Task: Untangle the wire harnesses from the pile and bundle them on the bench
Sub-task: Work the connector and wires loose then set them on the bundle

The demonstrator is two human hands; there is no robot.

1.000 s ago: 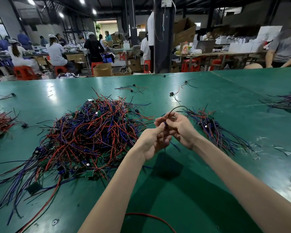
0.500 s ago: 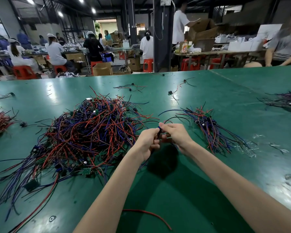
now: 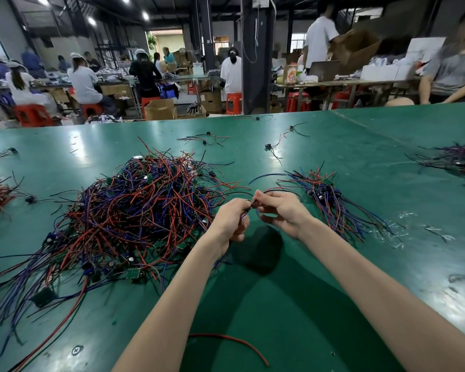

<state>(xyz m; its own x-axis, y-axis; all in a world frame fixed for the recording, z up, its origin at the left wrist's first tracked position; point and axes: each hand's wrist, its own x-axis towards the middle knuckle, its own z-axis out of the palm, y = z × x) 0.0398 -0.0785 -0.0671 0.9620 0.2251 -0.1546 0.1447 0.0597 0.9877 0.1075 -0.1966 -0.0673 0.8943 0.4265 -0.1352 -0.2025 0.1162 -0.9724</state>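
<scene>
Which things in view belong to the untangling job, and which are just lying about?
Job: tangled pile; harness pinched between left hand and right hand; bundle laid out to the right.
Lying about: loose red wire; clear plastic scraps; cardboard box behind the bench.

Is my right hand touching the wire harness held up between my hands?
Touching. Head view: the right hand pinches the wire harness between its fingers, just across from the left hand, which grips it too.
</scene>
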